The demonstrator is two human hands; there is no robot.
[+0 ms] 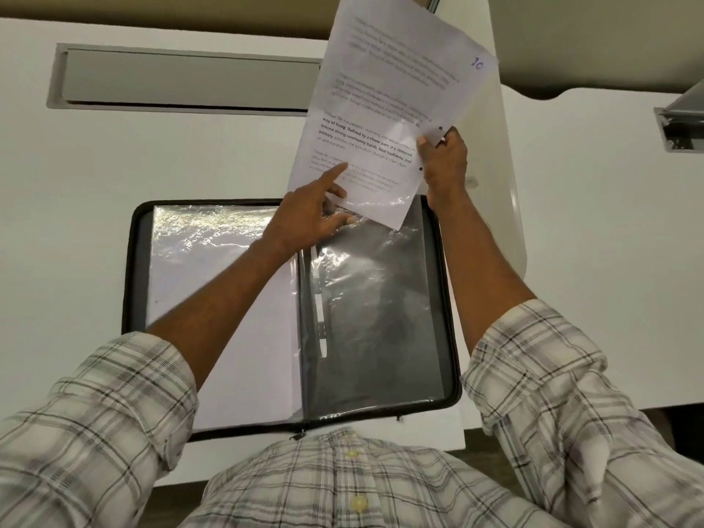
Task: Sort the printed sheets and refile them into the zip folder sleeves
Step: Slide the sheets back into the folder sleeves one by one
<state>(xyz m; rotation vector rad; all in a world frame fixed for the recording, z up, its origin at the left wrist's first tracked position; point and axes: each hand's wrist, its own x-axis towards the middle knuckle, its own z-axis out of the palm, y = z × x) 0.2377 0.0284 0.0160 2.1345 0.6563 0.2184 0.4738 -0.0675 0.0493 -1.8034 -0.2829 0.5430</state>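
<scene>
The white tabletop [152, 165] carries a black zip folder [131, 268], open at its near edge. A clear plastic sleeve [381, 318] covers the folder's right half. A white printed sheet [381, 89], hand-marked "10", tilts above the folder's far edge, its lower end at the sleeve's mouth. The right hand [444, 161] grips the sheet's right edge. The left hand [308, 215] lays a straight forefinger on the sheet; whether its other fingers pinch the plastic I cannot tell.

Person in a pale plaid shirt [343, 485], grey and dark crossing lines, cream buttons [357, 502], sleeves [114, 394] rolled up the forearms; left hand [312, 211], right hand [444, 161] bare.
</scene>
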